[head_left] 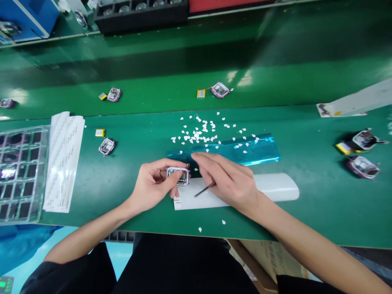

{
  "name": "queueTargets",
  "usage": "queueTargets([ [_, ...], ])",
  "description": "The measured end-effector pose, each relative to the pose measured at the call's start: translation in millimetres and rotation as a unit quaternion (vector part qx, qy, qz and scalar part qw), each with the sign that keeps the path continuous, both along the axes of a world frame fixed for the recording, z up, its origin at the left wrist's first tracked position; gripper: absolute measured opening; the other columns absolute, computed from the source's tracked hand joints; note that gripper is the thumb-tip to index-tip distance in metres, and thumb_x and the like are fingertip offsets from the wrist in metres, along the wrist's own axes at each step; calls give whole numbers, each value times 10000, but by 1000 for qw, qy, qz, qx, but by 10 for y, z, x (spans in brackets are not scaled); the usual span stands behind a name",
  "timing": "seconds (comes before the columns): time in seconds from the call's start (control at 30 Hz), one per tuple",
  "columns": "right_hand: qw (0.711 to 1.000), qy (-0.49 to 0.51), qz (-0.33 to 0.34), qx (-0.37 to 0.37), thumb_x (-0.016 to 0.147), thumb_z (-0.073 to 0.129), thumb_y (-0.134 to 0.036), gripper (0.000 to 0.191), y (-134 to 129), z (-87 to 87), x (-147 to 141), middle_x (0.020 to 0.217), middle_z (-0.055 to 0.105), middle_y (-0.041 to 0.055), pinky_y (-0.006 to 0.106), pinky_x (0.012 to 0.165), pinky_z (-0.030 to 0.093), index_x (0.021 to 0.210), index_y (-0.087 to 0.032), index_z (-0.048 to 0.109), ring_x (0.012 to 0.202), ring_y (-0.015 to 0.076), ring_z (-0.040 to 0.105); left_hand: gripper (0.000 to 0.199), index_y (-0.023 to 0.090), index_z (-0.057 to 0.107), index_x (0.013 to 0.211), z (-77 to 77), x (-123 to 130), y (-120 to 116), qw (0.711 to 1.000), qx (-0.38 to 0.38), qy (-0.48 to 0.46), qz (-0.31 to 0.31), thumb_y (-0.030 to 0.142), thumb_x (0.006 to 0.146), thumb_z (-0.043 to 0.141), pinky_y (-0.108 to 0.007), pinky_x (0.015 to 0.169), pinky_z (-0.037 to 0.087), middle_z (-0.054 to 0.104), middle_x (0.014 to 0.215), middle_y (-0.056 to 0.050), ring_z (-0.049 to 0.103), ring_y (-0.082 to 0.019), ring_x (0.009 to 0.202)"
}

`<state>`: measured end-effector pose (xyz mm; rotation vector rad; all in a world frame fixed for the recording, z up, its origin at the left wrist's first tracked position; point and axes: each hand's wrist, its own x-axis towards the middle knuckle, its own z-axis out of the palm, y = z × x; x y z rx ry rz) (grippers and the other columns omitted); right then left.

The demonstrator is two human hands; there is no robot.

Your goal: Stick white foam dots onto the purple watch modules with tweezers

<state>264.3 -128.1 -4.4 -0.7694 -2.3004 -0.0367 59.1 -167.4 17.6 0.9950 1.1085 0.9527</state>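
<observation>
My left hand [156, 179] grips a small square watch case [183, 178] by its edges, thumb over the exposed circuit board. To its right, my right hand [229, 179] is closed around a thin dark tool [204, 190], whose tip points down and left over a white glossy sheet [269, 188]. The tool's other end is hidden in the hand, so its exact kind cannot be made out. Beyond both hands, many small white round tabbed stickers [197, 136] lie scattered, some on a strip of blue film [257, 151].
Watch cases with yellow batteries lie at the left [106, 146], on the far green strip [219, 90] and at the right [363, 166]. At the left edge are a compartmented clear tray [44, 171] and printed white label sheets [63, 163]. A black foam holder [141, 18] stands at the back.
</observation>
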Motion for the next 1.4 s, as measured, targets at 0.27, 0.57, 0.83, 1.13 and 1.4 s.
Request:
queueTargets([
  [0.27,996,-73,46,39,977,488,-41,259,77,100,44,1170,734,123,259,566,579,1151,-75,676,757,163,712,108,151,589,972,-31,11,8,1000,1,-11,16,167,878,641,-207,469,517,658,694,18,592,-71,441],
  [0.57,993,-63,55,88,1018,450,-123,286,-29,61,-15,1194,725,104,252,597,586,1116,-133,718,752,144,703,120,160,572,997,-89,116,-108,994,83,45,47,119,897,624,-228,552,586,698,728,-2,686,-114,564],
  [0.83,994,-82,31,70,981,535,-129,265,-136,121,-73,1225,702,148,280,459,505,1185,-108,703,621,151,658,54,166,596,924,-112,131,-156,983,135,93,85,144,914,644,-224,546,581,700,661,10,702,-124,556],
  [1.13,970,106,45,-216,997,600,-236,130,-103,85,-149,973,763,59,241,639,573,997,-143,692,804,149,727,72,163,612,899,-148,121,-200,955,202,203,82,114,863,650,-220,565,571,730,750,-23,691,-116,578],
  [1.4,872,149,22,-466,943,665,-311,160,-36,163,-148,610,565,-51,229,439,308,879,-174,717,485,70,404,92,184,556,954,-162,150,-201,984,123,112,61,154,912,632,-204,495,536,689,655,17,670,-109,506],
])
